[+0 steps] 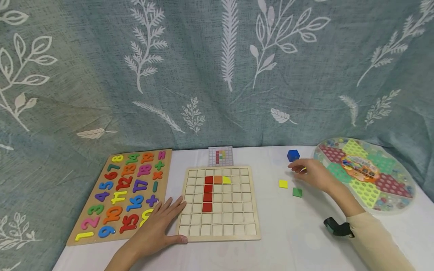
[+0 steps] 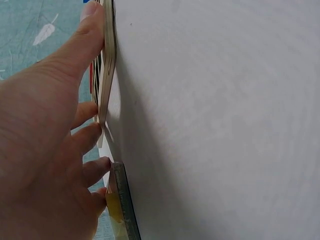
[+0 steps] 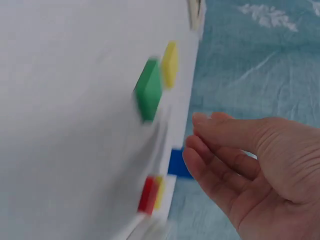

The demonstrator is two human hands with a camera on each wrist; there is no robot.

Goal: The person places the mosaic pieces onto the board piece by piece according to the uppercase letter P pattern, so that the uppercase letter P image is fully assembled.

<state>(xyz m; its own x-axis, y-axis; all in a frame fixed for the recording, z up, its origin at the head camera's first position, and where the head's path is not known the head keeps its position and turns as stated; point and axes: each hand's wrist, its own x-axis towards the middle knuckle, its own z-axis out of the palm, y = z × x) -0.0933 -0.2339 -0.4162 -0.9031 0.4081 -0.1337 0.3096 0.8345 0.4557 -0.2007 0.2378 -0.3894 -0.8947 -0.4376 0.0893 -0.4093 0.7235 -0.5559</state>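
Leaf-print curtain [image 1: 207, 109] hangs behind a white table [image 1: 278, 237], on which the blue cube [image 1: 293, 155] lies just far of the right hand's [image 1: 313, 174] fingertips, the yellow tile [image 1: 283, 184] near and left of them, the green tile [image 1: 297, 192] nearer still. Right fingers are loosely curved and empty, thumb close to index. Left hand [image 1: 161, 224] has fingers slightly spread, thumb and fingertips touching the grid board [image 1: 234, 218] along its left side.
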